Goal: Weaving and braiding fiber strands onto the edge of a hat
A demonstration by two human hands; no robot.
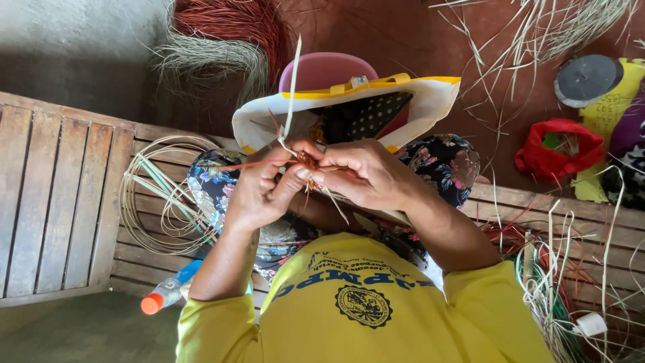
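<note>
Small woven knot [307,160] of orange and pale strips, pinched above the lap between both hands: left hand [259,191] and right hand [366,175] closed on it, fingertips touching. A pale strip [291,87] rises from it. Behind, an open bag [430,101]; left, a reed coil [144,202] on slatted wood

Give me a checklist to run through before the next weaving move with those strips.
1. Left hand pinches the small woven piece: ok.
2. Right hand grips beside it: ok.
3. Pale strip stands free above the hands: ok.
4. Orange strip lies clear, out to the side: ok.
5. Tightness of the weave: cannot tell, fingers hide it.
6. Spare coil of strips lies on the bench near the left arm: ok.
</note>
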